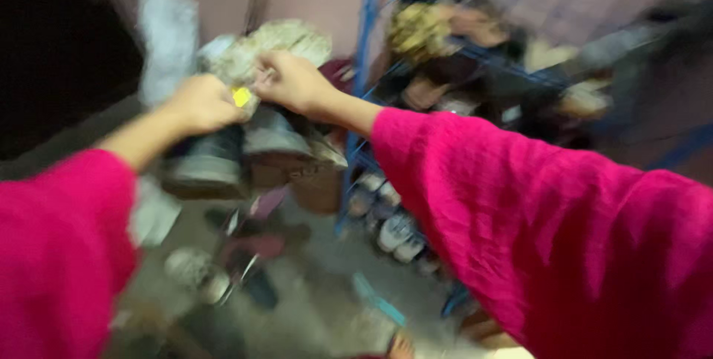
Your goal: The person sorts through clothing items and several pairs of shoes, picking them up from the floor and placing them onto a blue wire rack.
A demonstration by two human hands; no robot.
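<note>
The view is blurred by motion. My left hand (202, 103) is closed around a pale crumpled cloth (271, 41) and a small yellow object (241, 97). My right hand (292, 81) grips the same cloth from the right side, close against the left hand. Both arms wear bright pink sleeves (535, 218). Below the hands hang dark shoes (212, 162), though I cannot tell whether a hand holds them.
A blue metal rack (365, 47) stands at right, holding several shoes and sandals on its shelves. More footwear (394, 229) lies on the grey floor beneath. A pale cloth (167, 32) hangs at upper left beside a dark opening.
</note>
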